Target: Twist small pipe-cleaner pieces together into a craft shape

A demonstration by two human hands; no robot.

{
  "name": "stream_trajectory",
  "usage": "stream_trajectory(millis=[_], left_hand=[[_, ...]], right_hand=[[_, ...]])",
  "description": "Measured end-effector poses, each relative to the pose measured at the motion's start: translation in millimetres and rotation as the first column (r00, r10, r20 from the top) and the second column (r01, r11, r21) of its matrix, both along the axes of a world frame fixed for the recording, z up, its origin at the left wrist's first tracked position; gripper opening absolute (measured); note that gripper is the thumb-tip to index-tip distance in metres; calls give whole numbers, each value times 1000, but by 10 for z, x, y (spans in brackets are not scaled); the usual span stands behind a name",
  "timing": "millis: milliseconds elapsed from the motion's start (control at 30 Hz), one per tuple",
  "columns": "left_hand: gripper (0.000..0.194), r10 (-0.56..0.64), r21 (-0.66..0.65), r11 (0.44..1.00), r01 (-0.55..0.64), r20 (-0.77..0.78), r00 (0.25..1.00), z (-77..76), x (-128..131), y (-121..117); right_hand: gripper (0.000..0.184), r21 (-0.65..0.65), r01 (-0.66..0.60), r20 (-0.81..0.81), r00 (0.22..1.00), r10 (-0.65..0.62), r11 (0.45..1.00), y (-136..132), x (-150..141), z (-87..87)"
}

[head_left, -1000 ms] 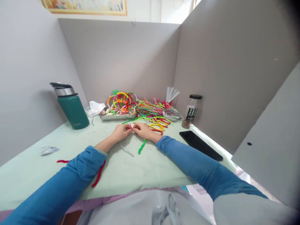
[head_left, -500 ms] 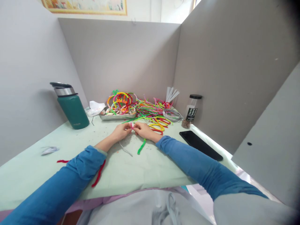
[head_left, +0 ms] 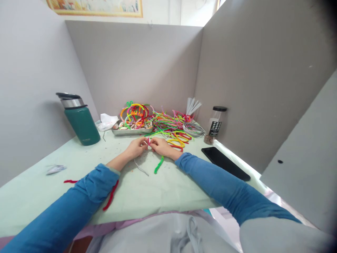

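Fingertip to fingertip, my left hand (head_left: 137, 147) and my right hand (head_left: 159, 146) pinch a short pink pipe cleaner (head_left: 149, 141) between them. Both hands are closed, and the fingers hide much of the piece. A thin grey wire (head_left: 141, 168) lies below my left hand. Under my right wrist pokes out a green pipe cleaner (head_left: 159, 165). A dark red pipe cleaner (head_left: 111, 195) rests beside my left sleeve, passing partly beneath the arm.
A metal tray (head_left: 131, 132) with bent pipe-cleaner shapes stands at the back, next to a heap of colourful pipe cleaners (head_left: 168, 121) and a wire coil (head_left: 194, 130). A green bottle (head_left: 83, 124) is left; a jar (head_left: 215, 124) and black phone (head_left: 225, 163) are right.
My left fingers have shifted slightly around the pink pipe cleaner, which now shows a little more upright. My right hand and the things on the table look the same.
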State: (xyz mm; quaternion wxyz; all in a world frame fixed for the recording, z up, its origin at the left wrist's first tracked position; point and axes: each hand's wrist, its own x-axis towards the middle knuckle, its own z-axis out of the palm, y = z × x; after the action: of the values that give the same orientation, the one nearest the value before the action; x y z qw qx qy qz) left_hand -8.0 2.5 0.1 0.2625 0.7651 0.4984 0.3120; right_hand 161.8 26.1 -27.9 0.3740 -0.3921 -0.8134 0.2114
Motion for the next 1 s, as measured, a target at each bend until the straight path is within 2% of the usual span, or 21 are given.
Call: stream_trajectory(millis=[267, 567, 667, 733, 833, 900, 1000], left_hand=[[28, -27, -3, 1000, 27, 44, 999, 11, 0, -11], [30, 16, -166, 986, 16, 188, 982, -2, 6, 4], [28, 44, -181, 983, -8, 198, 979, -8, 13, 8], [26, 76, -120, 991, -60, 139, 987, -11, 13, 16], [22, 115, 101, 988, -116, 18, 993, -3, 5, 25], [20, 112, 242, 965, -97, -49, 993, 9, -3, 24], [18, 102, 345, 937, -49, -135, 986, 24, -13, 19]], right_hand=[[14, -11, -23, 36, 999, 23, 1000, -17, 2, 28], [14, 62, -72, 18, 997, 71, 996, -55, 26, 16], [14, 68, -62, 9, 998, 62, 996, -55, 18, 14], [15, 48, -39, 7, 999, 39, 998, -48, 6, 16], [15, 12, 5, -4, 1000, -5, 1000, -30, -11, 20], [15, -4, 19, -10, 1000, -19, 1000, -18, -15, 18], [14, -12, 20, -10, 1000, -20, 1000, -7, -16, 15]])
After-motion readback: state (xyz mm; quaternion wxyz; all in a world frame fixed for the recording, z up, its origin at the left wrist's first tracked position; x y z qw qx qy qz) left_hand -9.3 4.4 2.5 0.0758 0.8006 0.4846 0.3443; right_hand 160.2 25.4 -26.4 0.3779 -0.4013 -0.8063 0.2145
